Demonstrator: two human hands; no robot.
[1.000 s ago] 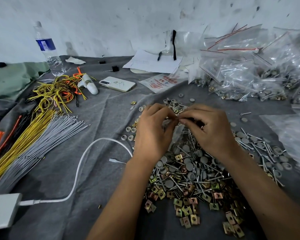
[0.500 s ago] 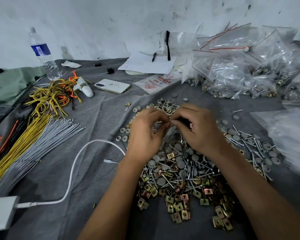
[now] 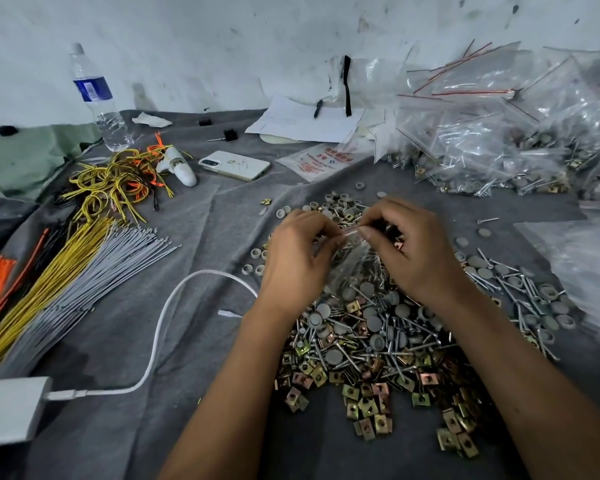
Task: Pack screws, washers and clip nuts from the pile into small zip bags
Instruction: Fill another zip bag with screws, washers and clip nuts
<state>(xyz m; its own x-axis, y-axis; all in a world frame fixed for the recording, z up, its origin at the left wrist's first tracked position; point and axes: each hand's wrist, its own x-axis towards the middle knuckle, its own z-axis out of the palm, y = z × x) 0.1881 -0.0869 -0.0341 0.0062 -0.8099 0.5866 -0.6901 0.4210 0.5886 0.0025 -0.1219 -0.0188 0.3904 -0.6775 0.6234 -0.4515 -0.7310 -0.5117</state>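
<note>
Meanwhile the two hands had drawn a little apart. A moment before, their fingertips had met in a tight knot over the far side of the pile; now the left hand (image 3: 297, 252) and the right hand (image 3: 413, 251) stood slightly separated, and the top strip of a small clear zip bag (image 3: 352, 252) showed stretched between them. Each hand pinched one end of that strip between thumb and fingers, with the body of the bag hanging down below the fingertips, just above the pile (image 3: 371, 337).

From where I stood it looked as if the person was either pressing the seal closed along its length or pulling the mouth open; the plastic was too clear and too blurred to tell which, and I could not make out what was inside. If it was sealing, one bag was nearly finished.

The heap of screws, grey washers and brass clip nuts beneath and in front of the wrists was still large, so plenty of packing remained. Well beyond the right hand, against the wall, lay the mound of filled bags (image 3: 499, 133), where this one would likely go.
</note>
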